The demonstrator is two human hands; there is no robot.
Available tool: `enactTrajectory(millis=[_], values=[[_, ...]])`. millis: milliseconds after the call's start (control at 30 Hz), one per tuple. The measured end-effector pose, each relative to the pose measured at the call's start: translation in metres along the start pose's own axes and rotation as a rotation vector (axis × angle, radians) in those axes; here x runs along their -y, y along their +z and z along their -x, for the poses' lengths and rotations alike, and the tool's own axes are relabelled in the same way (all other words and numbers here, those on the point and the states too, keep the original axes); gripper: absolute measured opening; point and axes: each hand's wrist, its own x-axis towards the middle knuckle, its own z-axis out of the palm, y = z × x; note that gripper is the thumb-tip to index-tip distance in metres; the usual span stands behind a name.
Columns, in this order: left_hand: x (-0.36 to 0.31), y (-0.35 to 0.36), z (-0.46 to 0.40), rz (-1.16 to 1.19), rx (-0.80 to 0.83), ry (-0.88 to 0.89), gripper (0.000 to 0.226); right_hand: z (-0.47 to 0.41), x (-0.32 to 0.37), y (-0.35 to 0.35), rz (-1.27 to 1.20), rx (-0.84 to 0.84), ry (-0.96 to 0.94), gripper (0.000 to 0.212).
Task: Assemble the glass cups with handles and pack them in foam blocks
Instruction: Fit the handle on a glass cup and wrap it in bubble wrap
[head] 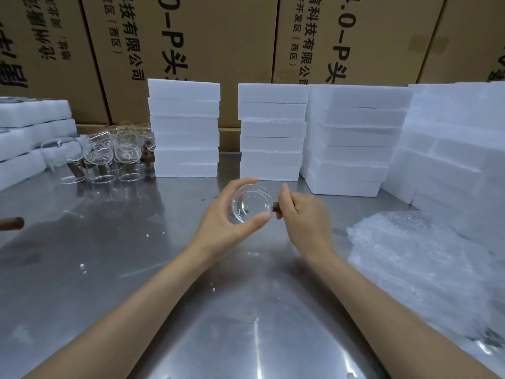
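My left hand (218,217) grips a clear glass cup (251,205) above the middle of the steel table, thumb and fingers curled round its rim. A brown wooden handle (275,207) sticks out at the cup's right side, and my right hand (303,214) holds it, fingers curled over most of it. White foam blocks stand in stacks behind: one at center left (185,132), one at center (272,132), and bigger piles to the right (355,138).
Several glass cups (109,154), some with brown handles, stand at the back left beside foam blocks (30,138). A loose brown handle (12,223) lies at the left edge. Bubble wrap (415,258) lies at the right. Cardboard boxes (218,45) wall the back.
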Motion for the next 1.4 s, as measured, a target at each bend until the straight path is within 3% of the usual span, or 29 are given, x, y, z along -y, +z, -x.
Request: enactTrajectory(millis=[200, 467, 733, 1067, 1200, 1400], values=[[0.000, 0.006, 0.000, -0.010, -0.159, 0.008, 0.045, 0.006, 0.009, 0.001, 0.023, 0.015, -0.029, 0.059], [-0.010, 0.007, -0.003, 0.246, -0.358, -0.212, 0.017, 0.009, 0.016, 0.001, 0.030, 0.056, -0.076, 0.058], [-0.015, -0.009, -0.008, 0.430, -0.132, -0.459, 0.026, 0.002, 0.006, -0.007, -0.020, 0.046, 0.026, 0.062], [-0.009, -0.028, -0.008, 0.610, 0.202, -0.366, 0.047, -0.002, 0.001, -0.011, -0.117, 0.048, 0.122, 0.066], [-0.010, -0.027, -0.007, 0.497, 0.293, -0.312, 0.066, -0.002, -0.001, -0.011, -0.145, 0.050, 0.160, 0.063], [-0.012, -0.015, -0.004, 0.279, 0.203, -0.254, 0.078, 0.000, -0.001, -0.007, -0.107, 0.039, 0.160, 0.063]])
